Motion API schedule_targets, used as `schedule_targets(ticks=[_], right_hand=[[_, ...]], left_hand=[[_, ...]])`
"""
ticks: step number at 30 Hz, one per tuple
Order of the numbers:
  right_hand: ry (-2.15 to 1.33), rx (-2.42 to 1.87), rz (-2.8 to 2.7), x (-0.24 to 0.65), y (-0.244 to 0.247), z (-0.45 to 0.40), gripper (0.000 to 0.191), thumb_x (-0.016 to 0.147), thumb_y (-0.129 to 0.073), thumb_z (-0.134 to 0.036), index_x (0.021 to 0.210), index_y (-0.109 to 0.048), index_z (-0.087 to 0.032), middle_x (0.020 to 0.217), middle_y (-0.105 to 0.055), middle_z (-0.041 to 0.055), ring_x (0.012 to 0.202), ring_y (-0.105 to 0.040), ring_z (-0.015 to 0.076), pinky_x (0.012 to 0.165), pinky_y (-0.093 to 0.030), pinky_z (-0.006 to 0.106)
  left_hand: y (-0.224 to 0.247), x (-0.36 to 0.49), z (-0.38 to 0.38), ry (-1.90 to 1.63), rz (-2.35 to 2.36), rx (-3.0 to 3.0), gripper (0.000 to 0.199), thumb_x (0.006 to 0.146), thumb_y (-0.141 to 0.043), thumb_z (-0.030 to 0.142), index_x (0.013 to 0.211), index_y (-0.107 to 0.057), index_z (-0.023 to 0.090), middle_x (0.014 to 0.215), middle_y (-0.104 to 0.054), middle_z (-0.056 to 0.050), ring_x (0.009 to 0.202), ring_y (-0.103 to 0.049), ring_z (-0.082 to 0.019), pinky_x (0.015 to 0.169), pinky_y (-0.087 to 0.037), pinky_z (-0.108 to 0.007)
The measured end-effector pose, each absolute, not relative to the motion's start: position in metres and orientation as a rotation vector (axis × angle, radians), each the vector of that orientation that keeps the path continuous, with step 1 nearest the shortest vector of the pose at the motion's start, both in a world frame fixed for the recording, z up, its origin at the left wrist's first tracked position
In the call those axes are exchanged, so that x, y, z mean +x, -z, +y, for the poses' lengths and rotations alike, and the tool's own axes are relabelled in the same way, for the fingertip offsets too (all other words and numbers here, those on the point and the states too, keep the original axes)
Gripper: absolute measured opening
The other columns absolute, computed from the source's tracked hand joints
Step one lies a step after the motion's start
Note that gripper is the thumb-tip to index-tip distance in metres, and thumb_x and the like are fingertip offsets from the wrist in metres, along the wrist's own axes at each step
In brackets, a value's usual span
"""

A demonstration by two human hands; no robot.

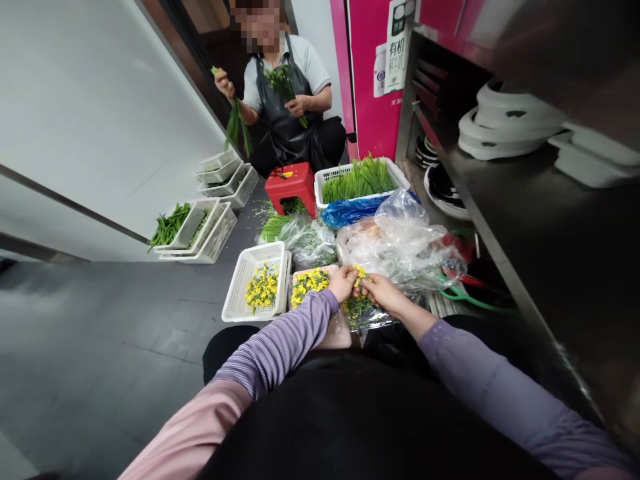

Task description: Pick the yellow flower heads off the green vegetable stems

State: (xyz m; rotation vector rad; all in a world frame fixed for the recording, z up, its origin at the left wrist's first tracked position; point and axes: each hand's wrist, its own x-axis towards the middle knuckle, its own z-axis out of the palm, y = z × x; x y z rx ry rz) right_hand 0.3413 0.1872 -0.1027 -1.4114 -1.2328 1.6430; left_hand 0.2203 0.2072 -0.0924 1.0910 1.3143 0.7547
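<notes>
My left hand [343,283] and my right hand [383,291] meet low in the middle of the head view, both pinching a small bunch of green stems with yellow flowers [358,305]. Just left of my left hand lies a heap of picked yellow flowers [309,283] on a pinkish surface. Further left stands a white basket [237,293] holding more yellow flowers [261,289]. My sleeves are striped purple.
A co-worker [290,100] sits opposite holding green stalks. Between us are a red stool [293,185], a white basket of green stalks [357,179], clear and blue plastic bags [400,240], and stacked white baskets [200,230] by the left wall. A steel shelf [525,200] with dishes runs along the right.
</notes>
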Motion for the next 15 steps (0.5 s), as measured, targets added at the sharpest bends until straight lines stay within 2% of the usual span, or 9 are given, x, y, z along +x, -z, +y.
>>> schedule_targets(ticks=[6,12,15], right_hand=[[-1.747,-1.333,-1.045,0.345,0.103,0.187,0.016,0.074,-0.048,-0.032,0.068,-0.043,-0.018,0.051,-0.040,-0.0073,0.033,-0.028,0.0038,0.032,-0.019,0.018],[-1.683,-1.335,-0.998,0.347,0.103,0.186,0.014,0.071,-0.052,-0.029,0.067,-0.045,-0.017,0.050,-0.041,-0.0074,0.035,-0.029,0.0037,0.033,-0.021,0.017],[-1.631,-1.370,-0.997,0.350,0.100,0.186,0.016,0.071,-0.054,-0.028,0.064,-0.044,-0.017,0.046,-0.040,-0.0073,0.034,-0.029,0.0039,0.033,-0.021,0.017]], left_hand=[[0.093,0.208,0.202,-0.744,1.149,0.895,0.017,0.077,-0.052,0.024,0.087,-0.049,0.011,0.059,-0.053,0.003,0.040,-0.048,-0.004,0.038,-0.040,-0.017],[0.091,0.207,0.198,-0.651,1.233,1.089,0.024,0.077,-0.051,0.017,0.100,-0.046,0.013,0.046,-0.047,0.008,0.037,-0.049,-0.007,0.040,-0.042,-0.017],[0.090,0.207,0.198,-0.668,1.246,1.064,0.012,0.078,-0.048,0.013,0.089,-0.048,0.014,0.051,-0.049,0.006,0.038,-0.049,-0.006,0.040,-0.042,-0.018]])
